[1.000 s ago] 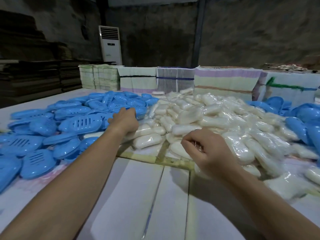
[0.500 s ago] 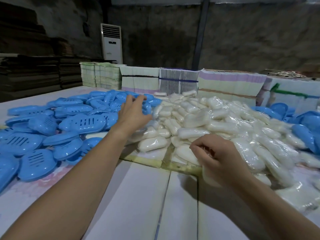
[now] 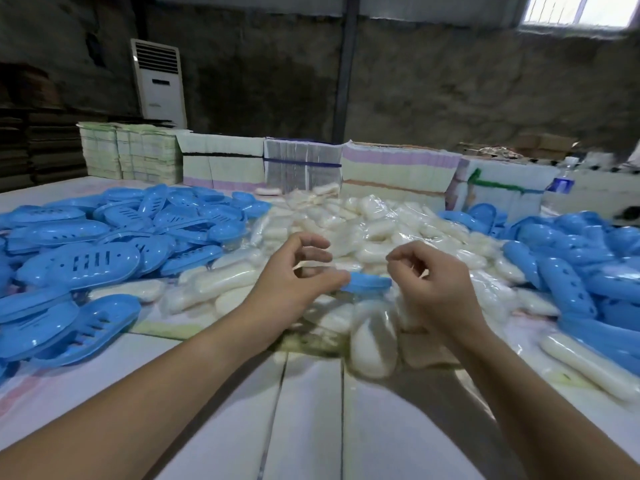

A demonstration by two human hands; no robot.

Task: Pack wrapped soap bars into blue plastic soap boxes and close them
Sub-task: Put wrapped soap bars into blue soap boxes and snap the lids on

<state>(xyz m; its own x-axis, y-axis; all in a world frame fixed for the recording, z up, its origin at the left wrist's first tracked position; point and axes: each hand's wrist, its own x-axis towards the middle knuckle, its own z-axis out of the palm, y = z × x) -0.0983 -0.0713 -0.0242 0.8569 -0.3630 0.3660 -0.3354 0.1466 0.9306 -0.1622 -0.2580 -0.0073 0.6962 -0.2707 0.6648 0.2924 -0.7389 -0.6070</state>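
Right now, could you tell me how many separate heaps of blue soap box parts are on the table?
2: one heap of blue box parts on the left, another heap on the right, with the wrapped soap pile between them. More may lie outside the view.

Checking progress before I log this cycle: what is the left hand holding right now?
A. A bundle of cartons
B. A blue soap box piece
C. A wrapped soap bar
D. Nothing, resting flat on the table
B: the left hand pinches one end of a blue soap box piece above the pile of wrapped soap bars, beside the right hand.
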